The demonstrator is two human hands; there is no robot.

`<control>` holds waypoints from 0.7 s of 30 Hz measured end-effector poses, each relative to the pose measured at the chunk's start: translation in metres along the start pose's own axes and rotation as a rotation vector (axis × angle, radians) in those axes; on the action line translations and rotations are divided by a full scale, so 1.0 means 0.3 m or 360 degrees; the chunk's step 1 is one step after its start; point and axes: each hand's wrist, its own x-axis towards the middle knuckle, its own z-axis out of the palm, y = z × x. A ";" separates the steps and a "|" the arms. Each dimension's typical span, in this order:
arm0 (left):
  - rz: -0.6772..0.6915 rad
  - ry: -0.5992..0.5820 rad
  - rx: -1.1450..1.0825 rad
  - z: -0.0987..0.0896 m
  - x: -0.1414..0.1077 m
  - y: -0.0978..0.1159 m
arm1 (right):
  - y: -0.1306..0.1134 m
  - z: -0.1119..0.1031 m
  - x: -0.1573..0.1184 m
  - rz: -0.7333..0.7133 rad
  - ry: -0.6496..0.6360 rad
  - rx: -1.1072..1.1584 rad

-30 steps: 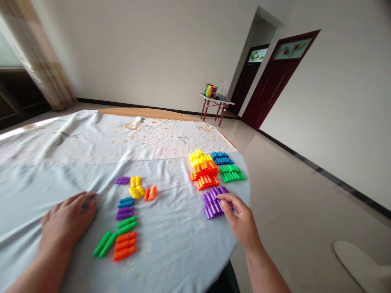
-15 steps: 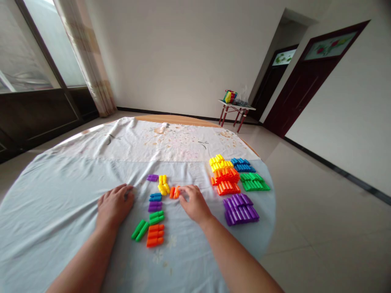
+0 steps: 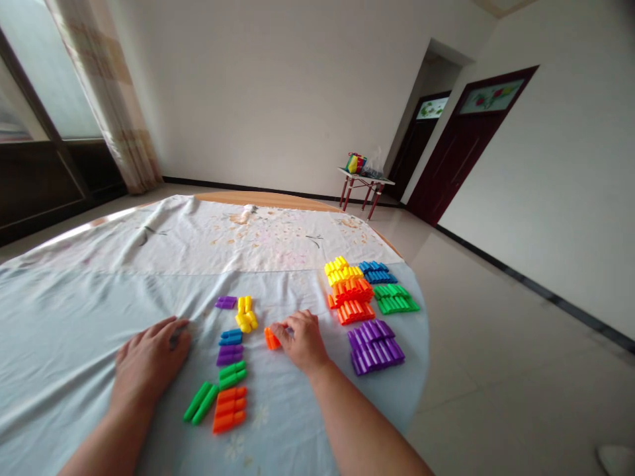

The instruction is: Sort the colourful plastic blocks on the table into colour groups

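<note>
My right hand (image 3: 301,340) has its thumb and fingers closed on a small orange piece (image 3: 272,338) at the middle of the cloth. My left hand (image 3: 151,360) lies spread on the cloth with nothing in it. Between the hands stand small groups of plastic tubes: purple (image 3: 226,302), yellow (image 3: 246,314), blue (image 3: 231,337), another purple pair (image 3: 229,355), green (image 3: 232,375), a slanted green pair (image 3: 201,402) and orange (image 3: 230,410). Right of my right hand are stacked yellow (image 3: 342,270), orange (image 3: 352,299), blue (image 3: 378,272), green (image 3: 395,299) and purple tubes (image 3: 376,347).
A pale blue cloth (image 3: 278,430) and a white flowered cloth (image 3: 198,228) cover the round table. Beyond it, a small table (image 3: 370,178) holds a colourful bag (image 3: 356,163) and a clear plastic bag (image 3: 374,163).
The view has turned, shifting the scene left. Relative to the yellow tubes, my right hand and the orange piece are a little farther right and nearer me. My left hand still lies spread.
</note>
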 end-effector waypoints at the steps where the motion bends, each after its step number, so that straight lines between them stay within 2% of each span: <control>1: 0.0003 -0.0007 0.0012 0.005 0.005 -0.005 | 0.005 0.002 0.002 0.0031 0.0007 -0.0030; 5: 0.0022 -0.0029 0.0100 0.032 0.029 -0.032 | 0.020 0.013 0.007 0.0136 0.0083 -0.0056; 8: 0.0036 -0.0044 0.0122 0.047 0.037 -0.046 | 0.022 0.007 0.004 0.0097 0.0098 0.0046; 16: -0.0001 -0.0037 0.0110 0.019 0.013 -0.018 | 0.031 -0.021 -0.016 -0.0228 -0.0153 0.0252; 21: -0.0010 -0.0055 0.0122 0.021 0.021 -0.021 | 0.034 -0.031 -0.019 -0.0224 -0.0164 0.0274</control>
